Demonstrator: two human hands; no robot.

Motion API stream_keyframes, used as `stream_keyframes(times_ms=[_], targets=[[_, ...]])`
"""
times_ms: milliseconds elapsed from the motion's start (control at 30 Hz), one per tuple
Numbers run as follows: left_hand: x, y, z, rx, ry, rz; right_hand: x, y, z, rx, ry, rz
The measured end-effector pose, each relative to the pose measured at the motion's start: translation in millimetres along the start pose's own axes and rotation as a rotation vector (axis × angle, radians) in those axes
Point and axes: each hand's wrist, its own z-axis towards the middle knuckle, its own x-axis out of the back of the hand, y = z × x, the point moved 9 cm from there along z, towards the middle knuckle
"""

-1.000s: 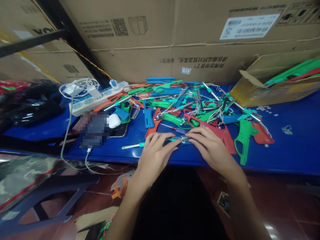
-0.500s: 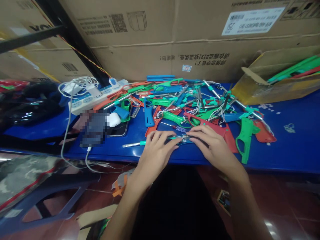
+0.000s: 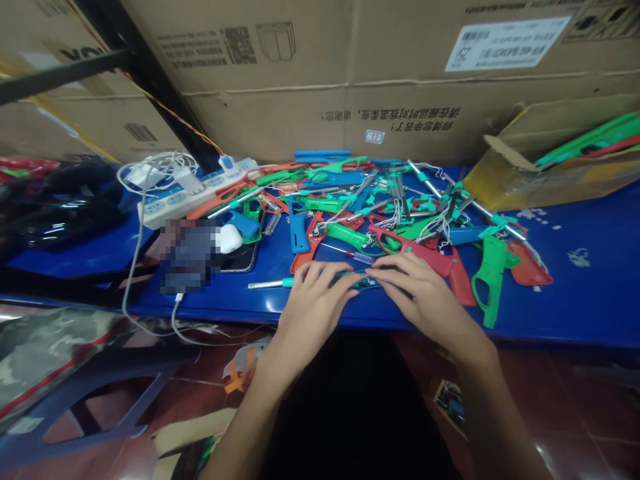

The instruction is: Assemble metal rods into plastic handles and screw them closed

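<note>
Both look half-curled, left hand (image 3: 316, 293) holding the metal-tubed piece (image 3: 270, 284), right hand (image 3: 424, 288) at its end, can't tell if gripping, so imo brace lefty.

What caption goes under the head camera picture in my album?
Left hand and right hand at a metal-tipped piece, near colorful parts.

Here's the left forearm (image 3: 263, 383) slanting up from seven o'clock, left hand (image 3: 317, 293) palm-down, fingers (image 3: 306, 275) bent! Right forearm (image 3: 487, 393) from between four and five, right hand (image 3: 417, 283) angled toward ten, fingertips just beside the left thumb (image 3: 350, 285)!
</note>
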Motion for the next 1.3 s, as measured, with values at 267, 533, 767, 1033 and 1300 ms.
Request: stream_keyframes(times_ms=[267,533,767,1033,1300], targets=[[3.3,-2.1,0.2,0.017,0.034,-0.054,0.8,-3.2,-0.7,-0.023,-0.009,-0.026],[4.1,-3.2,-0.1,0.029,0.041,-0.08,-1.7,-3.7,-1.9,-0.023,-0.042,-0.04],[4.8,-4.0,-0.3,0.026,0.048,-0.097,-4.2,-5.8,-2.2,0.002,-0.073,-0.028],[3.9,-4.3,-0.1,0.04,0.034,-0.096,-7.5,-3.9,7.9,0.118,-0.156,-0.032],[1.0,-5.5,-0.2,0.037,0.021,-0.086,-3.4,-6.4,23.8,0.21,-0.333,-0.077]])
